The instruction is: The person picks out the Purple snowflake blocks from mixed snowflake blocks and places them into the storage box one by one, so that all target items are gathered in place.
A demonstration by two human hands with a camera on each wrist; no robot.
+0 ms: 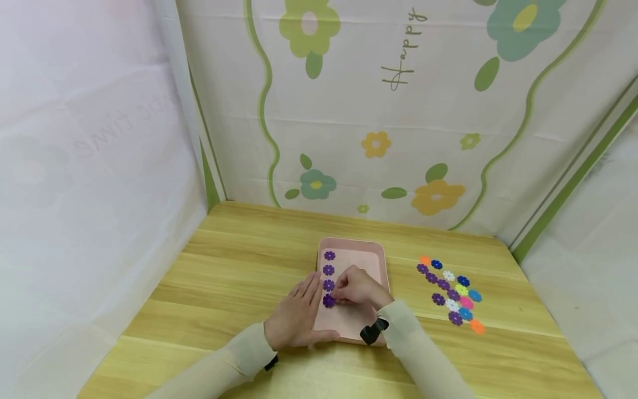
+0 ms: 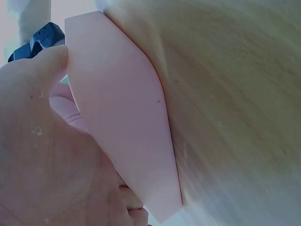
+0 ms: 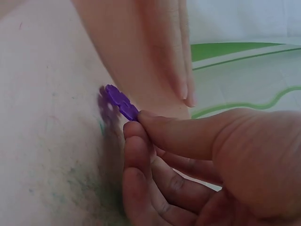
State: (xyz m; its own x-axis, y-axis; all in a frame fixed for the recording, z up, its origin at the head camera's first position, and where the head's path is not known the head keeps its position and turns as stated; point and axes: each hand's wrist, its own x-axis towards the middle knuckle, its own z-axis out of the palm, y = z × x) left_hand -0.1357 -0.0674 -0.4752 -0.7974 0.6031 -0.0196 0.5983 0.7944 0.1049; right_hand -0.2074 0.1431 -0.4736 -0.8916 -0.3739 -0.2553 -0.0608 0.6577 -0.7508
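Note:
My right hand is over a pink tray and pinches a purple flower-shaped disc between thumb and forefinger. In the right wrist view the disc is tilted, close to the tray floor, with its shadow beside it. Beyond it, purple discs of the same kind lie in a line along the tray's left side. My left hand rests on the tray's near left corner. Its fingers stretch along the left wall and its thumb lies along the front rim. The left wrist view shows the tray's outer wall.
Right of the tray, loose flower-shaped discs in purple, blue, white, orange, pink and yellow lie scattered on the wooden table. A printed flower curtain hangs behind the table, and pale cloth hangs at the left.

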